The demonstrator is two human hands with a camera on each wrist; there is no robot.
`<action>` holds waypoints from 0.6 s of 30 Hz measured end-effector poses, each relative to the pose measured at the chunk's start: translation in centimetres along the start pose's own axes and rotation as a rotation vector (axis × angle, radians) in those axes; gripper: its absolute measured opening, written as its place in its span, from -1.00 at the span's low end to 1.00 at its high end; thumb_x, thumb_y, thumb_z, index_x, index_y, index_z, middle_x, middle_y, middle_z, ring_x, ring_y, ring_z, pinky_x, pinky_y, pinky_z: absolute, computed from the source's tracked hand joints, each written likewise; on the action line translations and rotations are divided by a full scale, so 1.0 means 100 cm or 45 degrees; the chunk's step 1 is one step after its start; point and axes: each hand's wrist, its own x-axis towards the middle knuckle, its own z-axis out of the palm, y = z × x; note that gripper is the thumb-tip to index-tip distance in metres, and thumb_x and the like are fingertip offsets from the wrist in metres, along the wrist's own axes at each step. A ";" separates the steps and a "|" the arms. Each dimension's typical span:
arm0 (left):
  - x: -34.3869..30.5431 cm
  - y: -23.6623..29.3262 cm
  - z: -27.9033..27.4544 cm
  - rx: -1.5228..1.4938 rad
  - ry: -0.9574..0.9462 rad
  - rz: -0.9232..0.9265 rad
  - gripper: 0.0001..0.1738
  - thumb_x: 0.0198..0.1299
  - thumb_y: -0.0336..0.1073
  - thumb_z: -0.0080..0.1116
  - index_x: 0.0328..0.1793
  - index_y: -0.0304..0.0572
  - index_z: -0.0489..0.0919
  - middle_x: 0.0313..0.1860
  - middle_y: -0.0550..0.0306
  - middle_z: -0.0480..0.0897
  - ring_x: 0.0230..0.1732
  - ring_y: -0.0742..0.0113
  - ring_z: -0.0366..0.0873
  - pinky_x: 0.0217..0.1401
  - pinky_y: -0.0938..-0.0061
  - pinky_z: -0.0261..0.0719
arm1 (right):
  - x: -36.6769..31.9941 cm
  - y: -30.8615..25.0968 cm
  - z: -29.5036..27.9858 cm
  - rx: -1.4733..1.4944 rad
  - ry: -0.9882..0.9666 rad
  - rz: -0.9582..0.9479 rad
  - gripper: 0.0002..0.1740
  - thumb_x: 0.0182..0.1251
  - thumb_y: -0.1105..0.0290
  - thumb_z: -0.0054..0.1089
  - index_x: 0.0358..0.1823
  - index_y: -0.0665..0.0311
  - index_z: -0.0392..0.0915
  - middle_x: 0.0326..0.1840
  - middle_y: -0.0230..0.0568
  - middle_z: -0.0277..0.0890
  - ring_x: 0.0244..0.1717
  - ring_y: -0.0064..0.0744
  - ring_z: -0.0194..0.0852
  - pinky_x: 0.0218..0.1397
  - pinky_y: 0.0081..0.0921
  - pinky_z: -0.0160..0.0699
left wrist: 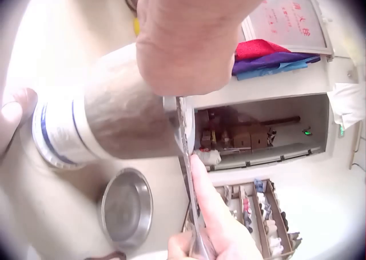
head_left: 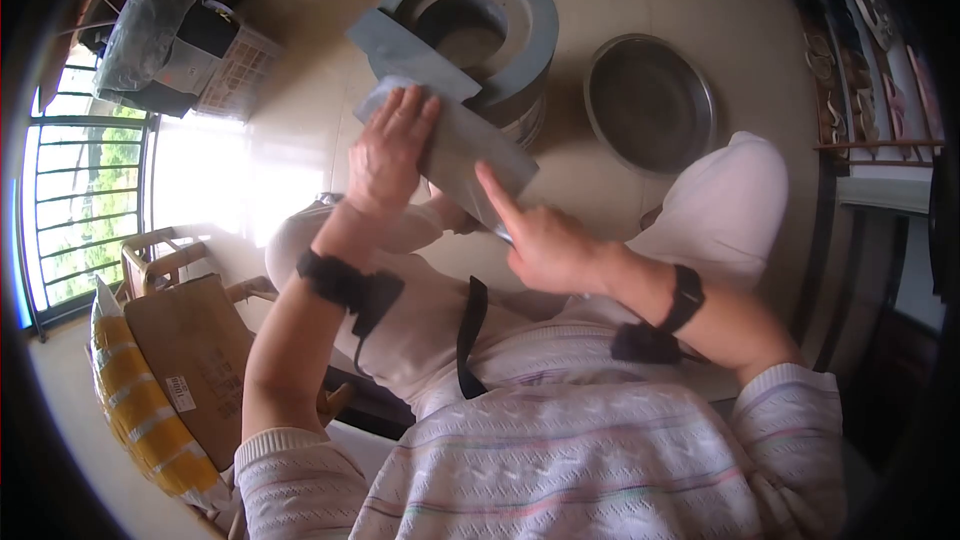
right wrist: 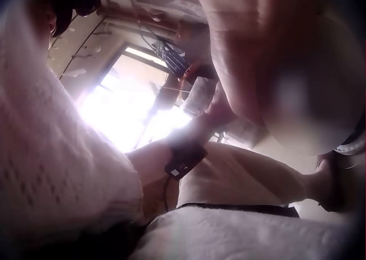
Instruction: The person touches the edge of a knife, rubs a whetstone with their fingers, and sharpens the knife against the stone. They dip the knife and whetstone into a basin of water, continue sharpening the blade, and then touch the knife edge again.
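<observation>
A broad-bladed cleaver (head_left: pixel 470 162) lies tilted over the near edge of a grey slab (head_left: pixel 415 53). That slab spans the top of a round grey vessel (head_left: pixel 535 5), whose side shows blue bands in the left wrist view. My left hand (head_left: pixel 388 155) presses on the far part of the blade with its fingers straight. At the near end, my right hand (head_left: pixel 550 245) grips the cleaver's handle, index finger stretched along the blade. The left wrist view shows the blade (left wrist: pixel 189 180) almost edge-on. The handle is mostly hidden in the right hand.
A metal basin (head_left: pixel 598 125) stands on the floor to the right of the vessel. Shoe racks (head_left: pixel 870 70) line the right wall. On the left are a plastic-covered crate (head_left: pixel 235 70) and a cardboard box (head_left: pixel 190 350) on a wooden chair, near a barred window.
</observation>
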 end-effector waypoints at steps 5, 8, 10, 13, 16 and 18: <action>0.001 -0.006 0.008 -0.041 0.043 -0.032 -0.30 -0.10 -0.61 0.01 0.29 -0.01 0.45 0.31 -0.02 0.40 0.33 0.00 0.33 0.33 0.28 0.35 | 0.013 0.008 0.015 0.027 0.114 -0.079 0.04 0.04 0.62 -0.04 0.47 0.35 -0.51 -0.66 0.11 0.42 -0.60 0.10 0.47 -0.42 -0.05 0.45; 0.019 -0.026 0.006 0.070 0.022 -0.033 -0.45 -0.01 -0.55 -0.06 0.20 -0.13 0.47 0.27 0.00 0.43 0.27 -0.02 0.38 0.21 0.27 0.46 | 0.040 0.002 -0.002 0.005 0.119 -0.093 -0.02 0.09 0.57 -0.04 0.45 0.46 -0.49 -0.50 0.21 0.52 -0.47 0.11 0.56 -0.30 -0.13 0.55; 0.015 -0.015 -0.001 0.025 0.002 -0.046 -0.45 -0.01 -0.57 -0.06 0.20 -0.12 0.47 0.26 0.01 0.43 0.28 0.00 0.37 0.20 0.27 0.47 | 0.030 0.007 0.000 0.016 0.132 -0.092 -0.01 0.11 0.55 -0.03 0.46 0.42 -0.50 -0.47 0.19 0.53 -0.43 0.11 0.56 -0.27 -0.09 0.54; -0.009 0.014 -0.004 0.022 -0.005 -0.018 -0.28 -0.15 -0.67 0.00 0.26 -0.02 0.48 0.29 -0.02 0.42 0.32 0.02 0.36 0.31 0.29 0.38 | -0.013 0.009 0.015 0.054 0.072 -0.084 0.02 0.05 0.60 -0.03 0.47 0.36 -0.49 -0.63 0.16 0.45 -0.60 0.11 0.48 -0.41 -0.04 0.46; -0.005 0.006 0.002 -0.050 0.043 -0.021 -0.32 -0.11 -0.63 0.02 0.26 -0.03 0.47 0.30 -0.03 0.42 0.32 0.02 0.36 0.31 0.28 0.37 | 0.001 0.008 0.021 0.100 0.128 -0.122 0.02 0.05 0.59 -0.02 0.47 0.37 -0.49 -0.63 0.15 0.45 -0.59 0.09 0.48 -0.40 -0.05 0.47; 0.009 -0.021 0.010 -0.004 0.049 -0.027 -0.34 -0.07 -0.60 0.04 0.27 -0.05 0.45 0.29 -0.01 0.42 0.32 -0.01 0.34 0.30 0.29 0.38 | 0.029 0.006 0.007 0.022 0.112 -0.088 0.01 0.06 0.60 -0.04 0.47 0.39 -0.49 -0.64 0.14 0.45 -0.58 0.09 0.48 -0.40 -0.05 0.47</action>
